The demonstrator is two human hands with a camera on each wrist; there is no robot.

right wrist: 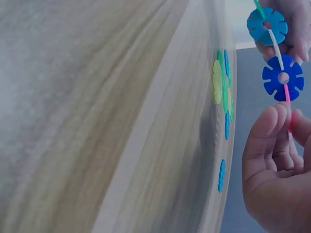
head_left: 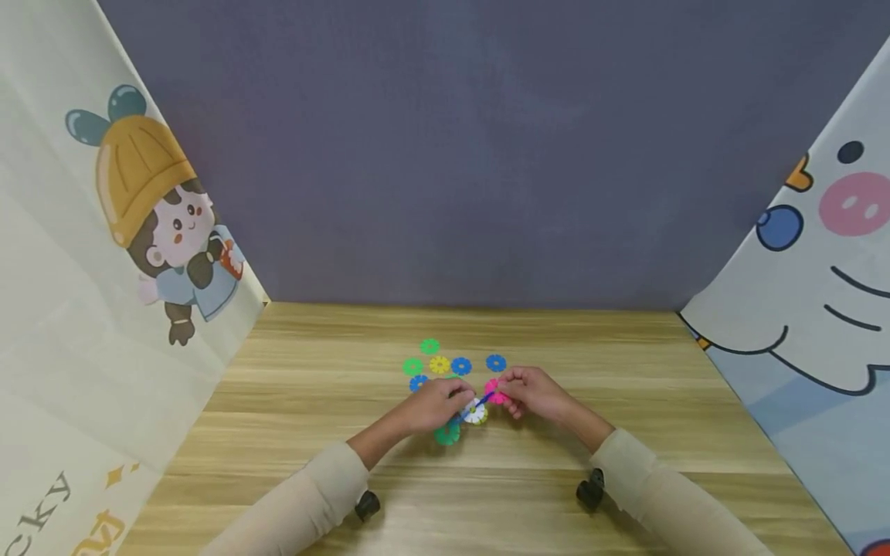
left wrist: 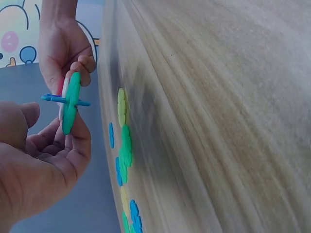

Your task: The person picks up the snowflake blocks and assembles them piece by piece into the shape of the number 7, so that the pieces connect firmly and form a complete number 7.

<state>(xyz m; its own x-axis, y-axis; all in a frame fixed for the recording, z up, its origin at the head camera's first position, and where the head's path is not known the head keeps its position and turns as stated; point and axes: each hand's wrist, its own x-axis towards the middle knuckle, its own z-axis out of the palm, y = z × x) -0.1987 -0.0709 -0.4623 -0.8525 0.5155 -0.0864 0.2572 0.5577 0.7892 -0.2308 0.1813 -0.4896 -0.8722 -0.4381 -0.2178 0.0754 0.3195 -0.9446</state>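
Slotted plastic flower discs, joined edge to edge in a chain, hang between the two hands. My right hand (head_left: 534,392) pinches the pink disc (head_left: 495,390) at one end between thumb and fingers. That disc is slotted into a dark blue disc (right wrist: 272,78), which meets a white disc (head_left: 476,412). Beyond it come a light blue disc (right wrist: 256,28) and a green disc (head_left: 447,434). At this other end, my left hand (head_left: 434,404) holds the chain with curled fingers near the light blue and green discs; its exact contact is partly hidden.
Loose discs lie flat on the wooden table (head_left: 591,340) beyond the hands: green (head_left: 429,346), yellow (head_left: 439,364) and several blue ones, one blue disc (head_left: 496,363) apart on the right. A dark panel stands behind; printed cloths hang on both sides.
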